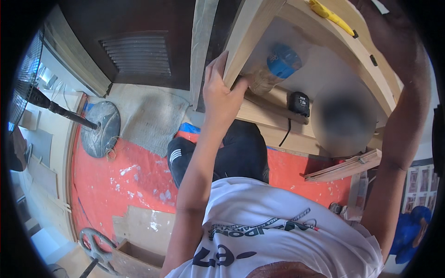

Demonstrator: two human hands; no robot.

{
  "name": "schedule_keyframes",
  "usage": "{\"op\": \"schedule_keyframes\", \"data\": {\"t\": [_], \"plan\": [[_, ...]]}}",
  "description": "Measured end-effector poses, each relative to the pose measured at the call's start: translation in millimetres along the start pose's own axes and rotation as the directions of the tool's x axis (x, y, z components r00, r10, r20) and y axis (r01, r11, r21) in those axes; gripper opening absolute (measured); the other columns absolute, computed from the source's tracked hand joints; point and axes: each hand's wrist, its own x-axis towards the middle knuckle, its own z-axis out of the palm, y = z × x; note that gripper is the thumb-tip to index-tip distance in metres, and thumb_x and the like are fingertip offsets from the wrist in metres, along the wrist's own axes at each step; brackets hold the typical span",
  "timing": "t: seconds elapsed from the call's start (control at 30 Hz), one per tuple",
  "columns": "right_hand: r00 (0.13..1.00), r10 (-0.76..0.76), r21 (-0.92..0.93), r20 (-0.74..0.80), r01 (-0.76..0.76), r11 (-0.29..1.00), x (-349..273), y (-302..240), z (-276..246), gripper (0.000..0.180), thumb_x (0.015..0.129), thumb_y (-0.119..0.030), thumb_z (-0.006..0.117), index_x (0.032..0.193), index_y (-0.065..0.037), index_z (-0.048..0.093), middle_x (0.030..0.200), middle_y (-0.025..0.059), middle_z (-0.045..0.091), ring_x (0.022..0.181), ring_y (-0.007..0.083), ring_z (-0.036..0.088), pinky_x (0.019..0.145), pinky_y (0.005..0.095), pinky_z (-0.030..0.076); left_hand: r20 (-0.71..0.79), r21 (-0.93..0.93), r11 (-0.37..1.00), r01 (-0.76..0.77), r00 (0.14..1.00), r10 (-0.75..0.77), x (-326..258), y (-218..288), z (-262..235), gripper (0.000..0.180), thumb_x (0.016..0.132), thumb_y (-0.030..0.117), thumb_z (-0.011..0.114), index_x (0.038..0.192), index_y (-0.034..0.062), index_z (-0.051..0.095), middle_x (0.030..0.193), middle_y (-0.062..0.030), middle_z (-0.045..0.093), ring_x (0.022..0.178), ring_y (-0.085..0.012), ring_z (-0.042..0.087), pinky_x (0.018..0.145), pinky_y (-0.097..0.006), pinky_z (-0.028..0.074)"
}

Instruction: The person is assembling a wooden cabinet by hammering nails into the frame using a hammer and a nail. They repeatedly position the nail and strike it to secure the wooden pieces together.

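My left hand (221, 90) is closed round the lower part of a pale wooden upright (252, 32), its thumb on the right side and fingers on the left. My right hand (387, 28) is raised at the upper right beside a long wooden rail (359, 53); its fingers are dark and cut off by the picture's rim. On the rail lies a yellow utility knife (331, 17). Within the wooden frame, a clear jar with a blue label (282, 61) lies near my left thumb. A black tape measure (298, 104) rests on the wooden ledge by a brown wooden handle (277, 106).
Red sheeting (125, 185) spattered with white covers the floor. At the left stand a fan's round base (100, 129) and a grey mat (150, 121). A dark louvred door (139, 51) rises beyond. Wood strips (345, 167) lie at right, below a blurred round patch.
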Motion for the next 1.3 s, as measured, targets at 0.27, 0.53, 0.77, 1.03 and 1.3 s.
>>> {"op": "schedule_keyframes", "data": {"t": [0.27, 0.53, 0.77, 1.03, 1.3], "plan": [[0.998, 0.009, 0.002, 0.055, -0.009, 1.000, -6.3, 9.7, 2.5, 0.014, 0.089, -0.008, 0.064, 0.097, 0.004, 0.064, 0.091, 0.0123, 0.067, 0.088, 0.0228, 0.065, 0.080, 0.0321, 0.052, -0.006, -0.053, 0.994, 0.099, 0.995, -0.100, -8.6, -23.6, 0.2, 0.051, 0.087, 0.001, 0.064, 0.136, 0.0028, 0.051, 0.132, -0.0168, 0.057, 0.121, -0.0334, 0.056, 0.101, -0.040, 0.046], [0.998, 0.014, -0.039, 0.056, -0.011, 0.999, -1.6, 18.4, -11.1, 0.014, 0.087, -0.006, 0.065, 0.097, 0.003, 0.065, 0.091, 0.0122, 0.068, 0.087, 0.0234, 0.066, 0.078, 0.0319, 0.052, -0.074, -0.024, 0.999, -0.038, 0.997, 0.036, -4.8, -17.4, 10.7, 0.035, 0.089, 0.007, 0.065, 0.122, -0.0012, 0.058, 0.113, -0.0164, 0.063, 0.105, -0.0325, 0.062, 0.092, -0.038, 0.047], [0.998, -0.001, -0.023, 0.066, 0.002, 1.000, -2.9, 19.1, -3.8, 0.014, 0.086, -0.005, 0.067, 0.097, 0.003, 0.066, 0.091, 0.0122, 0.068, 0.086, 0.0240, 0.066, 0.077, 0.0318, 0.052, -0.014, -0.005, 1.000, -0.001, 1.000, 0.001, -6.2, -18.8, 1.1, 0.054, 0.085, -0.002, 0.064, 0.137, 0.0038, 0.051, 0.132, -0.0171, 0.056, 0.121, -0.0339, 0.057, 0.101, -0.038, 0.046], [0.997, -0.012, -0.041, 0.072, 0.015, 0.999, -4.5, 16.9, -4.3, 0.014, 0.084, -0.003, 0.068, 0.097, 0.003, 0.067, 0.091, 0.0122, 0.068, 0.085, 0.0246, 0.066, 0.076, 0.0316, 0.052, -0.010, -0.011, 0.999, -0.038, 0.999, 0.038, -5.5, -19.2, 3.4, 0.056, 0.083, -0.004, 0.063, 0.137, 0.0042, 0.051, 0.132, -0.0172, 0.056, 0.121, -0.0339, 0.056, 0.101, -0.039, 0.046], [0.996, -0.026, -0.016, 0.090, 0.028, 0.999, -14.6, 7.2, 4.0, 0.015, 0.082, -0.001, 0.070, 0.097, 0.002, 0.069, 0.090, 0.0122, 0.068, 0.084, 0.0253, 0.066, 0.074, 0.0315, 0.052, -0.010, 0.005, 1.000, -0.029, 1.000, 0.029, -7.3, -23.5, -2.1, 0.057, 0.081, -0.006, 0.064, 0.136, 0.0047, 0.052, 0.132, -0.0168, 0.056, 0.121, -0.0341, 0.056, 0.101, -0.039, 0.046]]}}
